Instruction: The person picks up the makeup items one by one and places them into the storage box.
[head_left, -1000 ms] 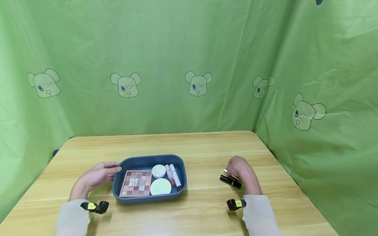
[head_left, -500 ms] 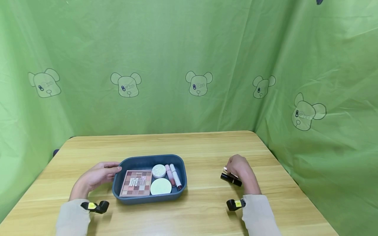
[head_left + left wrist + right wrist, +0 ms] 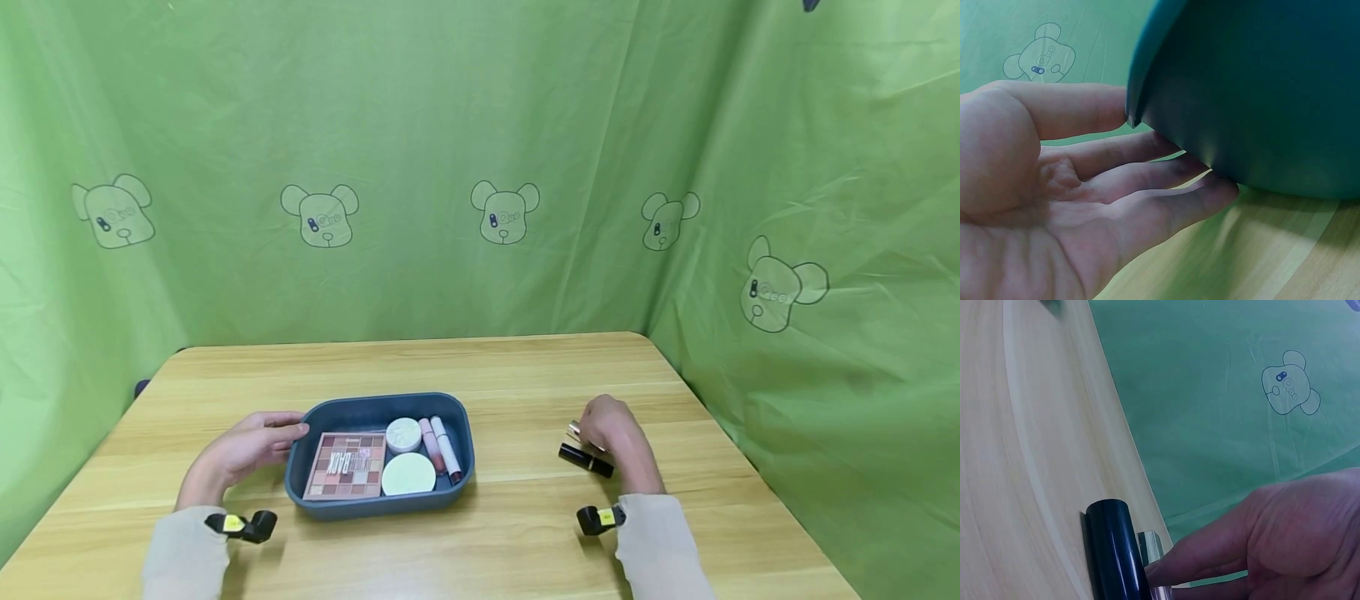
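Note:
A dark blue tray stands on the table left of centre. My left hand touches its left end, fingers extended against the outer wall and thumb at the rim. On the right, my right hand reaches down over a slim shiny silver tube, pinching it; much of the tube is hidden by the hand. A glossy black cosmetic tube, like a lipstick, lies right beside it on the near side.
Inside the tray are an eyeshadow palette, a small white jar, a round white compact and two lip gloss tubes. Green curtains hang behind and beside the wooden table.
The right hand and the two tubes under it shift very slightly, with the silver tube showing a little differently. My left hand and the tray stay in place.

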Tool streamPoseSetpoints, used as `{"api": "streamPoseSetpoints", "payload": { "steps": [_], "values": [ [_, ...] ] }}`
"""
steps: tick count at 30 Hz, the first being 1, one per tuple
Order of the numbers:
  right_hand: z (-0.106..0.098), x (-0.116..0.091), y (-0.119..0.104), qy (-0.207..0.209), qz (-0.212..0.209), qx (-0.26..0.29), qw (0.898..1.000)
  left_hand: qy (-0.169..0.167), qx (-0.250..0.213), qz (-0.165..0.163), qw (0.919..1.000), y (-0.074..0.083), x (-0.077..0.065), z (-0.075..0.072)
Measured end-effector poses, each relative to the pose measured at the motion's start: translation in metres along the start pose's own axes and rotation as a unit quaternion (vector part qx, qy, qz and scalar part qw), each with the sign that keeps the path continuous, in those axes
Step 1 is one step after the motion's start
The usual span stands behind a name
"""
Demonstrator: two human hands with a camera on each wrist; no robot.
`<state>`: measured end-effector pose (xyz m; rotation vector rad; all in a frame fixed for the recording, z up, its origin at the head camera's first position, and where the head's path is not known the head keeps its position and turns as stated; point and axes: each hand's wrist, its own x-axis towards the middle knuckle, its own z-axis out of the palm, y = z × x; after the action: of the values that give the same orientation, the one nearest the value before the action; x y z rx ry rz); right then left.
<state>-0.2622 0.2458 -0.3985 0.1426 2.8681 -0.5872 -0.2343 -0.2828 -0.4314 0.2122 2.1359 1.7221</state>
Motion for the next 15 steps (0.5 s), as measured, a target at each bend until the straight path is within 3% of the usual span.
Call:
{"api": "streamPoseSetpoints", "payload": {
  "steps": [15],
  "values": [
    [-0.0005,0.0005,0.002,-0.002,-0.003,-0.019,1.0,0.005,0.002,-0.004,1.0,0.0019,-0.0016,0.0009]
  ]
}}
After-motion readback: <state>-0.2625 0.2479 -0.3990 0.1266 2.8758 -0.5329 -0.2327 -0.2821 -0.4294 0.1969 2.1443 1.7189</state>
